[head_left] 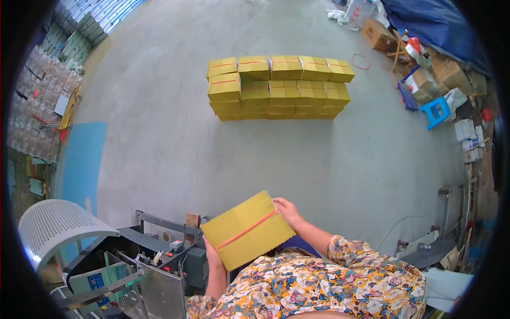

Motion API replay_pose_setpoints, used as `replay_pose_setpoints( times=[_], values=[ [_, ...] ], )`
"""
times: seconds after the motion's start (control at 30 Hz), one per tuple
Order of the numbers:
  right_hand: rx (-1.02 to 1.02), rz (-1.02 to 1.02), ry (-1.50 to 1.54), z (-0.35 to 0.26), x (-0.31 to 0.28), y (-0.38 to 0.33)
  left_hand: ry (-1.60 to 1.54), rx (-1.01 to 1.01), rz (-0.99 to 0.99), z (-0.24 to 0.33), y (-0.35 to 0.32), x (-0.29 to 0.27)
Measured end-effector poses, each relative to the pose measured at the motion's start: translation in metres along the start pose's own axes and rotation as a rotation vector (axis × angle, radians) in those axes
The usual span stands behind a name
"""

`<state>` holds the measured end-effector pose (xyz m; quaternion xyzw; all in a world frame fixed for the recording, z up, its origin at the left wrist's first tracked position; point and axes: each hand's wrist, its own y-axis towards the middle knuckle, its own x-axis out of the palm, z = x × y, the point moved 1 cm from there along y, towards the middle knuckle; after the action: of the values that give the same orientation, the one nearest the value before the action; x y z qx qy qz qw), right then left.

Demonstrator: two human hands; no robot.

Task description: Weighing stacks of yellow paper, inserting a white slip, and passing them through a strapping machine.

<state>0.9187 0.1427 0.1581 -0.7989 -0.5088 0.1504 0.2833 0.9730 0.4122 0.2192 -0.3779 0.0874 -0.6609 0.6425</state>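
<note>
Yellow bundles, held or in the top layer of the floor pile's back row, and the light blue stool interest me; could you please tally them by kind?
Held yellow bundle: 1
Yellow bundles in the back row's top layer: 5
Light blue stool: 1
Total: 7

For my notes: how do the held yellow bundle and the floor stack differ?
The held bundle is single; the stack has many, in rows. The held bundle slants between left hand and right hand; the stack rests on the floor. Both are yellow, with orange banding.
</note>
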Motion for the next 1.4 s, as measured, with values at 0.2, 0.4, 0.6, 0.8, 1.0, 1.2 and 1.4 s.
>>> replay_pose_setpoints(
  times=[0.2, 0.4, 0.6, 0.8, 1.0, 1.2, 1.4],
  values=[
    [0.081, 0.147, 0.321, -0.085, -0.068, 0.111, 0.165, -0.237, -0.185, 0.024, 0.119, 0.127],
    [0.036, 0.213, 0.331, -0.138, -0.126, 0.267, 0.519, -0.111, -0.407, 0.042, 0.294, 0.249],
    [-0.040, 0.289, 0.534, -0.202, -0.163, 0.417, 0.715, -0.112, -0.465, 0.054, 0.475, 0.362],
    [0.028, 0.303, 0.541, -0.224, -0.194, 0.576, 0.827, -0.134, -0.360, 0.040, 0.638, 0.443],
    [0.139, 0.236, 0.637, -0.244, -0.206, 0.720, 0.993, -0.045, -0.204, 0.012, 0.752, 0.472],
    [0.191, 0.354, 0.441, -0.222, -0.204, 0.789, 1.265, 0.323, -0.081, -0.021, 0.795, 0.497],
    [0.261, 0.446, 0.501, -0.226, -0.217, 0.791, 1.242, 0.009, 0.208, -0.022, 0.754, 0.487]
  ],
)
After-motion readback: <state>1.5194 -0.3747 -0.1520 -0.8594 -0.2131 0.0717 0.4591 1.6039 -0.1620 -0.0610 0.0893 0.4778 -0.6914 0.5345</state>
